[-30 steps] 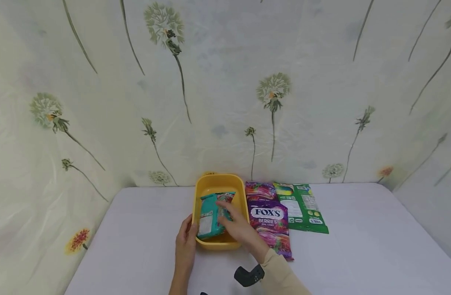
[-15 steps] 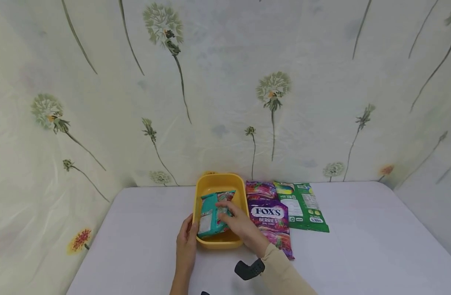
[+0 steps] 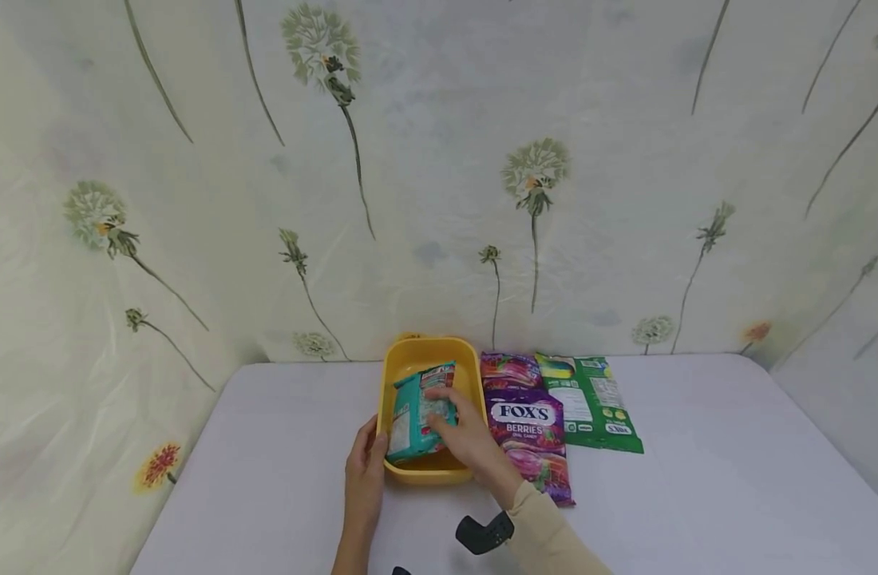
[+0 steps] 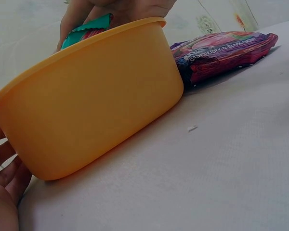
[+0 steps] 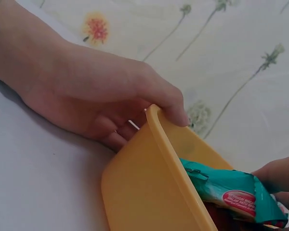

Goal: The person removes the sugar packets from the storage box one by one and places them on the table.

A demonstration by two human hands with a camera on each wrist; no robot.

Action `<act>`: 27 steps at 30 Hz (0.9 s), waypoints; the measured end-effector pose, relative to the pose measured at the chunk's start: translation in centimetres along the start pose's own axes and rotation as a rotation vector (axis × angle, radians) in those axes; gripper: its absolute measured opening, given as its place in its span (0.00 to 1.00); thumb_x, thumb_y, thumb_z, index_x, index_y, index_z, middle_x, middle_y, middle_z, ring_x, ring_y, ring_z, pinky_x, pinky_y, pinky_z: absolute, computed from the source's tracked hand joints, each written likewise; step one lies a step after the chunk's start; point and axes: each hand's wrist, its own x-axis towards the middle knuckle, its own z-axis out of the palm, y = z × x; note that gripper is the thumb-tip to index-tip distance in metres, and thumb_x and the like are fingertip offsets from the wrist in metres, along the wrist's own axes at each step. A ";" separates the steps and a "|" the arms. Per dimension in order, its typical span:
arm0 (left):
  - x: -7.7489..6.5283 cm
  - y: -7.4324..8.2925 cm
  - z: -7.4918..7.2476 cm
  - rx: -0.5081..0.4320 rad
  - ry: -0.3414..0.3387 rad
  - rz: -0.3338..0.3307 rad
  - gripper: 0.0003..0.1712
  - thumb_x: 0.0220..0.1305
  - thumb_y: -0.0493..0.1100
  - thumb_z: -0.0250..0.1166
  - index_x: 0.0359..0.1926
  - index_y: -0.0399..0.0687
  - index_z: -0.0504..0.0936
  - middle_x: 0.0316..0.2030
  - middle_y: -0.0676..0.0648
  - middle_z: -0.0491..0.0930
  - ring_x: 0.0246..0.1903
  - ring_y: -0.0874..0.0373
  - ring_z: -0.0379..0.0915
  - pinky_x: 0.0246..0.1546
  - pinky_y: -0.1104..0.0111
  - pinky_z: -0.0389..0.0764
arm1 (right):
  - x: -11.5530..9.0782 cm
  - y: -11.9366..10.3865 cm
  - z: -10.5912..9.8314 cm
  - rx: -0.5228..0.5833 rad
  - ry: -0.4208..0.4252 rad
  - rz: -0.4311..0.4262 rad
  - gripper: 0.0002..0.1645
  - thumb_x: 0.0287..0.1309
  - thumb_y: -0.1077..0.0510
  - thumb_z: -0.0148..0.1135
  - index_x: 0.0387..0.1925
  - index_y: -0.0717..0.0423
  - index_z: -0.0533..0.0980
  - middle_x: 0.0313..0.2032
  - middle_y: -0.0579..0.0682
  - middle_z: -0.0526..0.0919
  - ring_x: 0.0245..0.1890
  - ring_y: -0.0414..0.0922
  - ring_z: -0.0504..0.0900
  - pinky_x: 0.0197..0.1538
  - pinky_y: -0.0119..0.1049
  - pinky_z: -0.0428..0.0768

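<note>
A yellow plastic tub (image 3: 429, 477) stands on the table, and inside it lies a teal candy bag (image 3: 406, 419) with a pale panel. My left hand (image 3: 365, 479) grips the tub's left side; in the right wrist view its thumb hooks over the rim while the fingers stay outside. Reaching in from the right, my right hand (image 3: 471, 439) holds the teal bag between thumb and fingers near its right end. The right wrist view shows the bag's crimped end (image 5: 272, 207) raised at rim height. The tub wall hides the bag's underside in the left wrist view.
Right beside the tub lies a purple Fox's Berries candy bag (image 3: 525, 431), overlapping another purple bag (image 3: 507, 371) behind it. A green candy bag (image 3: 590, 403) lies farther right. Behind the white table (image 3: 698, 479) rises a flower-patterned backdrop (image 3: 425, 200).
The teal bag has turned slightly inside the tub, its far right end shifting up and away under my right hand. My left hand keeps its place on the tub.
</note>
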 end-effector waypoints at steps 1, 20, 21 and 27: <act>-0.1 0.1 0.0 0.001 0.002 -0.003 0.25 0.72 0.47 0.50 0.65 0.41 0.66 0.63 0.40 0.70 0.63 0.46 0.66 0.64 0.54 0.69 | 0.0 0.0 0.0 0.009 0.003 -0.002 0.20 0.66 0.53 0.54 0.58 0.38 0.70 0.57 0.53 0.71 0.45 0.47 0.75 0.48 0.39 0.81; 1.4 -3.7 0.6 -0.004 0.033 0.020 0.25 0.70 0.54 0.52 0.65 0.54 0.68 0.63 0.49 0.71 0.64 0.52 0.66 0.64 0.56 0.69 | -0.2 0.1 -0.2 0.153 0.050 -0.025 0.37 0.64 0.57 0.56 0.68 0.28 0.53 0.62 0.59 0.66 0.53 0.51 0.77 0.48 0.40 0.84; 1.4 -3.6 0.6 -0.003 0.029 0.021 0.25 0.70 0.54 0.51 0.65 0.53 0.68 0.63 0.48 0.71 0.64 0.52 0.66 0.64 0.56 0.69 | -0.2 0.1 -0.2 0.161 0.052 -0.023 0.38 0.64 0.57 0.56 0.68 0.28 0.52 0.62 0.59 0.66 0.53 0.51 0.78 0.47 0.40 0.84; 1.4 -3.7 0.5 -0.011 0.021 0.020 0.25 0.70 0.53 0.51 0.65 0.53 0.67 0.63 0.46 0.71 0.63 0.51 0.67 0.64 0.57 0.69 | -0.2 0.2 -0.3 0.220 0.047 -0.043 0.42 0.63 0.58 0.56 0.70 0.33 0.47 0.60 0.59 0.70 0.50 0.49 0.80 0.47 0.40 0.84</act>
